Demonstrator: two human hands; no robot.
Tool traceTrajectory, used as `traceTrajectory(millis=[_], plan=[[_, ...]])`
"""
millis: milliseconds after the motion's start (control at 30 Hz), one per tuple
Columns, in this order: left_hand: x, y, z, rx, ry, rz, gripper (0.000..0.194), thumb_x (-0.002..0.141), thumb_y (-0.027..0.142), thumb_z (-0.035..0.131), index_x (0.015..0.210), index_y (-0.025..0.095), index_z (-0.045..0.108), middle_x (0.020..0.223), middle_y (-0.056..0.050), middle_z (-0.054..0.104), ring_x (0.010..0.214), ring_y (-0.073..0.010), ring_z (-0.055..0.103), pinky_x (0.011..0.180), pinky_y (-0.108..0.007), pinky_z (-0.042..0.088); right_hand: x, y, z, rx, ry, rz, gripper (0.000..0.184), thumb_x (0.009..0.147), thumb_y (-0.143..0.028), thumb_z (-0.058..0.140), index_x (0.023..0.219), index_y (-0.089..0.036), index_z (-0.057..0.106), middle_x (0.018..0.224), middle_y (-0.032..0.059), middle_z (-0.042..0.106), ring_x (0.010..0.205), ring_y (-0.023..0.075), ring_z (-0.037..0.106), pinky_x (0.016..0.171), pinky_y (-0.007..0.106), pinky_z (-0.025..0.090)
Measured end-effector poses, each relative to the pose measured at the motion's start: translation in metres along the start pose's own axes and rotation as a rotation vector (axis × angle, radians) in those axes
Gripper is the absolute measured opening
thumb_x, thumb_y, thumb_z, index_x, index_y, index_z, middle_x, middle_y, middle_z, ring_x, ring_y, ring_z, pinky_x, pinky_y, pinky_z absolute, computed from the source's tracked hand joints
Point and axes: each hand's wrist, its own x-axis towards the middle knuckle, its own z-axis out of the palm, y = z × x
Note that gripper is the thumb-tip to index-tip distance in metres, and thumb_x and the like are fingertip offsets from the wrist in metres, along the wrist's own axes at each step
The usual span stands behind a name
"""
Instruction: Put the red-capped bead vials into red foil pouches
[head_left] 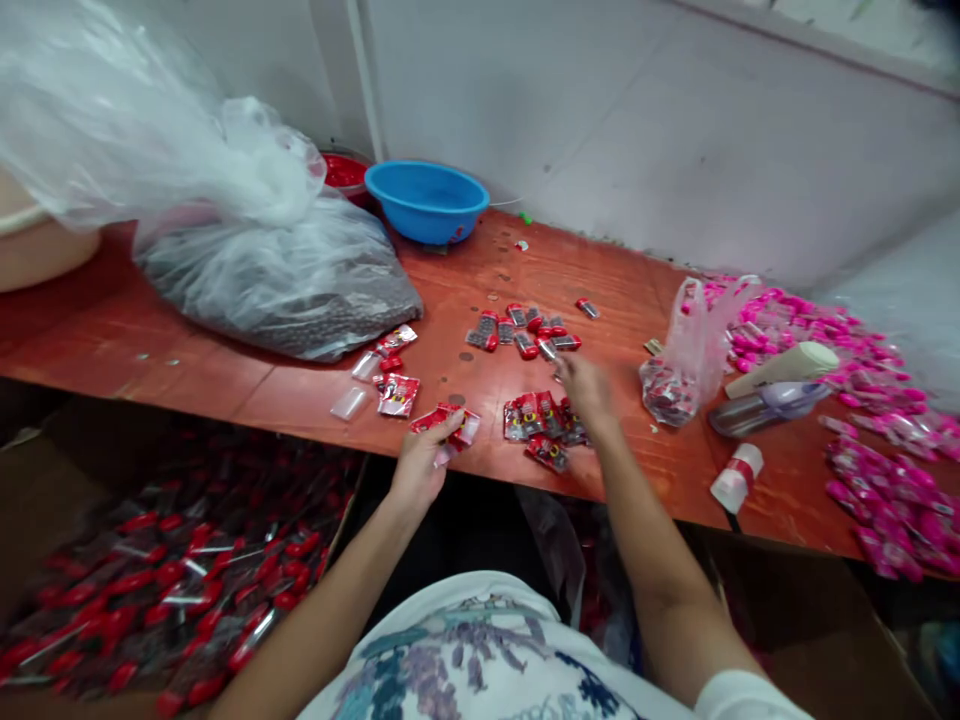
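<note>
My left hand [421, 462] is closed on several flat red printed sachets [466, 428] at the table's front edge, thumb on top. My right hand [589, 388] reaches over the table, its blurred fingertips at a small clear container with a red cap [547, 349]; whether they grip it I cannot tell. More such dark-filled containers [486, 330] lie in a loose group beyond. Below the right hand is a pile of filled red sachets [536, 415]. Left of my left hand lie another red sachet [398, 394] and an empty clear tube [349, 403].
A big clear bag of dark grains [277, 280] sits on the left, near a blue basin [427, 200]. To the right are a small plastic bag [686, 360], a bottle [765, 408], a white roll [737, 478] and heaped pink items [892, 490]. Below left, a box holds red-capped tubes [187, 570].
</note>
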Motion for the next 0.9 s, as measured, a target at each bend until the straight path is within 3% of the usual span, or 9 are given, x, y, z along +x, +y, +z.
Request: traceTrajectory(millis=[67,133,300,400,467,500,600,700,900], plan=[[0.0,0.003,-0.002,-0.062,0.036,-0.055,0.01,0.064,0.004,0.074,0.071,0.008,0.068,0.068,-0.005,0.07,0.06,-0.0143,0.065,0.056,-0.025,0.055,0.03,0.014,-0.006,-0.08,-0.054,0.09,0.043,0.092,-0.043,0.043,0.115,-0.011,0.061,0.109,0.0226,0.066,0.104,0.0297,0.062,0.082,0.036,0.044],[-0.001,0.005,-0.002,-0.111,0.061,-0.112,0.006,0.069,0.003,0.069,0.072,0.008,0.068,0.07,-0.006,0.07,0.059,-0.014,0.065,0.057,-0.026,0.056,0.049,0.02,-0.005,-0.111,-0.108,0.123,0.045,0.088,-0.044,0.052,0.111,-0.007,0.062,0.108,0.0266,0.066,0.102,0.0325,0.062,0.079,0.036,0.044],[-0.007,0.012,-0.001,-0.215,0.117,-0.199,0.011,0.078,0.002,0.061,0.071,0.009,0.065,0.069,-0.005,0.069,0.056,-0.0128,0.065,0.057,-0.026,0.057,0.051,0.012,-0.003,-0.109,-0.147,0.09,0.044,0.083,-0.035,0.058,0.12,-0.012,0.055,0.113,0.0198,0.064,0.098,0.0282,0.063,0.078,0.033,0.044],[-0.009,0.015,-0.001,-0.244,0.119,-0.219,0.012,0.079,0.002,0.06,0.071,0.009,0.065,0.07,-0.005,0.07,0.057,-0.0127,0.065,0.057,-0.025,0.057,0.025,-0.002,-0.009,-0.036,0.019,0.033,0.043,0.087,-0.03,0.05,0.126,-0.013,0.049,0.121,0.0199,0.057,0.101,0.0266,0.06,0.082,0.035,0.044],[-0.008,0.015,-0.002,-0.259,0.109,-0.215,0.012,0.079,0.002,0.06,0.071,0.01,0.065,0.07,-0.005,0.07,0.058,-0.0125,0.066,0.059,-0.025,0.057,-0.005,-0.018,-0.011,0.19,0.184,-0.109,0.037,0.087,-0.031,0.05,0.122,-0.018,0.053,0.118,0.0148,0.056,0.093,0.0228,0.06,0.08,0.034,0.046],[-0.007,0.014,-0.002,-0.266,0.104,-0.21,0.012,0.079,0.002,0.06,0.071,0.01,0.065,0.07,-0.005,0.07,0.058,-0.012,0.065,0.06,-0.025,0.058,-0.023,-0.027,-0.01,0.362,0.202,-0.194,0.036,0.086,-0.033,0.051,0.12,-0.021,0.055,0.113,0.011,0.057,0.087,0.0201,0.06,0.077,0.032,0.048],[-0.004,0.012,-0.004,-0.274,0.079,-0.183,0.013,0.079,0.002,0.059,0.071,0.01,0.065,0.07,-0.005,0.07,0.057,-0.0114,0.065,0.061,-0.026,0.058,-0.077,-0.057,-0.002,0.781,0.051,-0.298,0.034,0.085,-0.04,0.054,0.116,-0.025,0.058,0.098,0.0052,0.06,0.076,0.0173,0.059,0.069,0.03,0.05],[-0.002,0.009,-0.004,-0.266,0.04,-0.148,0.012,0.079,0.002,0.059,0.073,0.01,0.065,0.072,-0.005,0.071,0.061,-0.0131,0.066,0.062,-0.027,0.058,-0.114,-0.078,0.011,0.961,-0.016,-0.264,0.033,0.084,-0.04,0.057,0.113,-0.026,0.061,0.099,0.0043,0.06,0.076,0.0165,0.059,0.066,0.029,0.051],[-0.004,0.007,-0.006,-0.253,0.02,-0.156,0.01,0.08,0.004,0.058,0.076,0.008,0.066,0.07,-0.006,0.07,0.059,-0.0129,0.065,0.059,-0.025,0.057,-0.125,-0.082,0.026,1.09,-0.028,-0.159,0.034,0.083,-0.038,0.059,0.114,-0.024,0.062,0.104,0.0058,0.062,0.082,0.0174,0.06,0.067,0.029,0.052]])
